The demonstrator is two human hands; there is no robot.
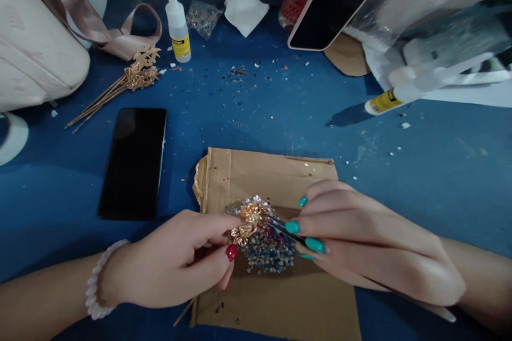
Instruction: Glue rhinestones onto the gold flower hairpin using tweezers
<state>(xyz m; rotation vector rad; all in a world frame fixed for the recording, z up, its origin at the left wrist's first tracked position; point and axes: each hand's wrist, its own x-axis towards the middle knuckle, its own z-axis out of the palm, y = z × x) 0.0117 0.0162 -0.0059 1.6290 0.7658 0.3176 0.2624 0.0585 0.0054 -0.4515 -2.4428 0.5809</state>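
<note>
My left hand (172,258), with a beaded bracelet at its wrist, pinches a gold floral hairpin (245,233) between thumb and fingers. The hairpin's thin stem shows below that hand. In my right hand (360,234) are dark metal tweezers (294,233), whose tips touch or nearly touch the gold flower. Whether the tips hold anything is too small to tell. A pile of small multicoloured stones (270,253) lies under the flower on a piece of cardboard (312,303).
A black phone (134,162) lies to the left, below gold hairpins (138,74). Two glue bottles (178,32) (388,100) stand farther back, near a leaning phone (332,0). Ribbon (84,5), a small bag (203,17) and white paper (245,9) sit at the back.
</note>
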